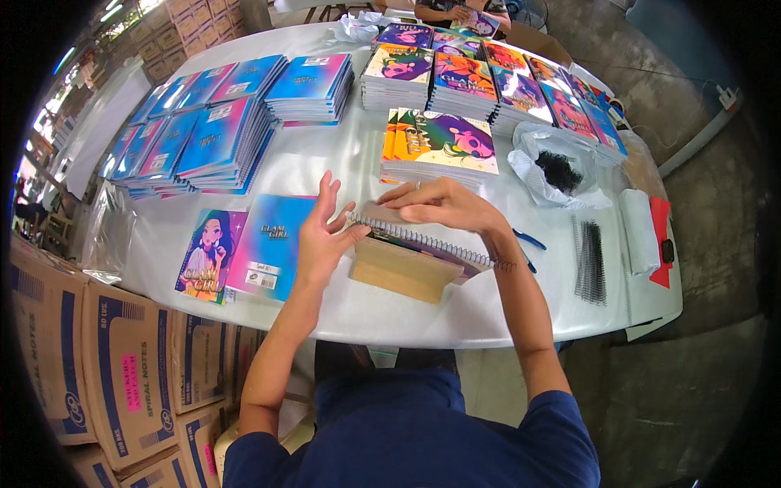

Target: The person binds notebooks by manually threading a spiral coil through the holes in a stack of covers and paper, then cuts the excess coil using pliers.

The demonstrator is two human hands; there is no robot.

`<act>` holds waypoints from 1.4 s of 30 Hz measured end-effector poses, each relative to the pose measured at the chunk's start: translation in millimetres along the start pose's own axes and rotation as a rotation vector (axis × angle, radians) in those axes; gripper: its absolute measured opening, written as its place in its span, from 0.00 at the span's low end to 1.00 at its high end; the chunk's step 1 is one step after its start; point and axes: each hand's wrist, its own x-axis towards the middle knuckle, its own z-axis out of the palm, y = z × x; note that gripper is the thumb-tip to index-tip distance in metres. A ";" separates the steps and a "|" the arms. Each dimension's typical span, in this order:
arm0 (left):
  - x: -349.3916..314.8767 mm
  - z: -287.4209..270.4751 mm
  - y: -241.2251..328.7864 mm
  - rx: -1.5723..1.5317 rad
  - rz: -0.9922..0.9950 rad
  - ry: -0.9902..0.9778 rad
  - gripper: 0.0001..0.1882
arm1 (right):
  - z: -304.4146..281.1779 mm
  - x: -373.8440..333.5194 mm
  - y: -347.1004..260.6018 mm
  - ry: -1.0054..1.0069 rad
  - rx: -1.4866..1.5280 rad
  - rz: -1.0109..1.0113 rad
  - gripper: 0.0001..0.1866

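Observation:
A spiral notebook [415, 238] is propped in front of me with its wire coil uppermost. A tan board [403, 272] slopes down from it toward me. My left hand [323, 237] is at the coil's left end, thumb and forefinger about it, the other fingers stretched upward. Over the far side of the notebook bends my right hand [443, 203], its fingers curled against the pages. The right wrist partly covers the coil's right end. To the left lie a loose blue-pink cover [272, 240] and a smaller purple illustrated cover [213, 252].
Stacked blue-pink notebooks [220, 134] fill the left; illustrated notebooks [464, 77] stand at the back. A white bag [553, 167] holds black bits. Wire coils [591, 260] and a blue-handled tool [530, 240] lie right. Cartons [130, 366] stand lower left. Another person's hand [460, 14] shows beyond.

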 end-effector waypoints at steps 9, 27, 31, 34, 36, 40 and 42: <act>22.0 5.1 4.3 -0.028 0.050 -0.443 0.30 | -2.5 -58.8 63.0 0.214 -0.585 0.211 0.22; -71.2 68.5 12.8 1.178 0.639 -0.203 0.33 | 87.5 -175.9 20.4 0.797 -0.549 0.210 0.19; -71.6 72.1 15.4 1.217 0.686 -0.160 0.37 | 125.1 -162.9 -12.7 0.679 -0.649 0.038 0.22; -70.5 73.6 14.5 1.223 0.702 -0.159 0.38 | 123.4 -158.3 -7.4 0.694 -0.710 0.008 0.23; -70.5 74.0 14.2 1.234 0.703 -0.155 0.39 | 121.8 -157.1 -6.8 0.677 -0.734 0.000 0.23; -70.8 74.1 11.2 1.216 0.709 -0.125 0.40 | 116.6 -156.2 -10.1 0.636 -0.789 -0.039 0.21; -71.0 73.3 10.7 1.212 0.713 -0.124 0.40 | 112.8 -155.1 -15.6 0.556 -0.521 0.117 0.17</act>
